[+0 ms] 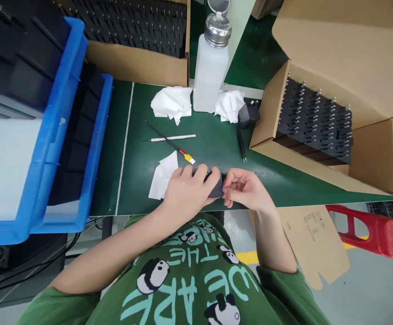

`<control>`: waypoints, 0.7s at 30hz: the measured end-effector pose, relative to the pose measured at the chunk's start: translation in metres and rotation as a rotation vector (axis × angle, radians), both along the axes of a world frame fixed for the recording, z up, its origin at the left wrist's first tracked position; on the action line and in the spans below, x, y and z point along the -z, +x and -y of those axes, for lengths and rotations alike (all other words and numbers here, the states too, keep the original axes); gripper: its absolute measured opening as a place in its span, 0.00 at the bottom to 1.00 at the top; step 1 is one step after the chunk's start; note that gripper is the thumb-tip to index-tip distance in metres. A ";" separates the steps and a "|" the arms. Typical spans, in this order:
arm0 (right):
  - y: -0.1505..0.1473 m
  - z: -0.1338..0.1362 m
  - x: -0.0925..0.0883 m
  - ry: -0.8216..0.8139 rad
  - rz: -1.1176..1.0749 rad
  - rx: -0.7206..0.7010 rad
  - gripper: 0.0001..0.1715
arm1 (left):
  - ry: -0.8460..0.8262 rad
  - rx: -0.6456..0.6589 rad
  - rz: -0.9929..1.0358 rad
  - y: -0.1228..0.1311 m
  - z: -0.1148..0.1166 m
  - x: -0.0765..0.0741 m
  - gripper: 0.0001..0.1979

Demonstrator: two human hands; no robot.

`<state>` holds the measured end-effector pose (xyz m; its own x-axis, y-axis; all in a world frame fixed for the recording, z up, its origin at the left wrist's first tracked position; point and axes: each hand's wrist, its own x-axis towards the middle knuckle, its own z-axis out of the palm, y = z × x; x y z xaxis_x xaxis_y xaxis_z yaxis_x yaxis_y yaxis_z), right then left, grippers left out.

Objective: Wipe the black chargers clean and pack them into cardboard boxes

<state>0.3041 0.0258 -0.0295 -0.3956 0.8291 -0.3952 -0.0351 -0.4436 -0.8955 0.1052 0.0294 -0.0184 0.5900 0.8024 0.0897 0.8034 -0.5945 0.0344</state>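
My left hand (189,187) is wrapped round a black plug-in power adapter (217,188) near the bench's front edge. Its fingers hide most of the adapter's body. Close by on the right, my right hand (245,190) has thumb and fingers pinched together at the adapter's side; whatever lies in the pinch is too small to make out. A USB cable end (187,155) with a yellow plug lies beyond my left hand, across a thin silver pen-like tool (172,138). White wiping paper (163,176) lies beside that hand. Black tweezers (241,143) rest beyond my right hand.
Another black adapter (249,113) stands by crumpled tissue (229,106) and a white dispenser bottle (211,72) with its lid up. Cardboard boxes of adapters stand at right (318,169) and back left (138,63). Stacked blue bins (52,135) occupy the left.
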 end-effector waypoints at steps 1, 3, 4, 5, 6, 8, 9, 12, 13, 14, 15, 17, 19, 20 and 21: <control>0.000 0.000 0.000 0.000 -0.001 -0.006 0.11 | 0.031 0.003 0.010 0.000 0.000 0.001 0.25; 0.000 -0.002 -0.001 -0.004 -0.002 -0.024 0.11 | 0.082 0.009 0.027 -0.001 0.000 0.002 0.26; 0.000 -0.002 -0.001 -0.006 -0.003 -0.031 0.11 | 0.100 0.012 0.034 -0.001 0.000 0.002 0.26; 0.001 -0.003 -0.001 -0.009 -0.003 -0.035 0.11 | 0.113 0.013 0.039 -0.001 0.001 0.002 0.26; 0.001 -0.003 -0.001 -0.011 -0.002 -0.038 0.10 | 0.122 0.011 0.042 -0.001 0.001 0.003 0.26; 0.001 -0.004 -0.001 -0.015 -0.003 -0.047 0.10 | 0.124 0.010 0.042 -0.001 0.001 0.003 0.26; 0.001 -0.004 -0.002 -0.016 -0.002 -0.053 0.10 | 0.122 0.010 0.040 -0.001 0.001 0.003 0.26; 0.002 -0.005 -0.003 -0.016 0.004 -0.061 0.10 | 0.124 0.013 0.040 -0.001 0.001 0.002 0.26; 0.001 -0.006 -0.003 -0.014 0.006 -0.060 0.10 | 0.127 0.012 0.041 -0.001 0.001 0.002 0.26; 0.001 -0.006 -0.003 -0.014 0.007 -0.064 0.10 | 0.129 0.010 0.041 -0.001 0.001 0.002 0.26; 0.001 -0.007 -0.004 -0.015 0.008 -0.074 0.10 | 0.129 0.009 0.039 -0.001 0.001 0.002 0.26; 0.001 -0.009 -0.005 -0.019 0.008 -0.102 0.11 | 0.123 0.010 0.034 -0.001 0.001 0.002 0.27; 0.002 -0.010 -0.006 -0.018 0.011 -0.119 0.12 | 0.120 0.010 0.036 -0.001 0.001 0.002 0.26; 0.002 -0.011 -0.006 -0.016 0.015 -0.123 0.11 | 0.120 0.008 0.039 -0.001 0.001 0.002 0.26; 0.003 -0.012 -0.007 -0.013 0.017 -0.128 0.11 | 0.121 0.006 0.041 -0.001 0.000 0.002 0.25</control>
